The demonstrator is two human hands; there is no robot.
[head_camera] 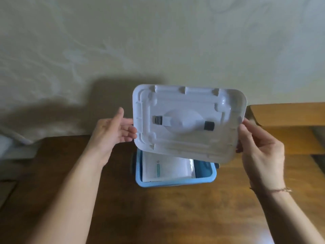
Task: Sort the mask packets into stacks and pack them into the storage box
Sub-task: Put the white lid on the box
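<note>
Hands frame a white lid (189, 123) in the head view, holding it in the air above a blue box (176, 183) that stands on the brown wooden tabletop (175, 213). The lid is tilted with its underside toward the camera, showing moulded ribs, a round raised centre and two dark clips.

The left hand (114, 128) is at the lid's left edge, palm turned toward it. Its fingers (129, 130) are nearly straight and only loosely bent, and their tips reach the lid's rim; whether they press it or merely touch it cannot be told. The thumb points upward, free of the lid.

The right hand (260, 150) grips the lid's right edge: the fingers curl around behind the rim and the thumb lies on the near side, pinching the plastic between them. A thin bracelet (274, 190) circles that wrist.

Below the lid, the box is open and only its near part shows. Inside it lies a stack of white mask packets (167, 170), flat and filling the left portion; the top one bears a small green mark. To their right the box's dark blue interior is visible.

A pale patterned wall (158, 41) rises behind the tabletop, and a wooden ledge (288, 113) juts in at the right.
</note>
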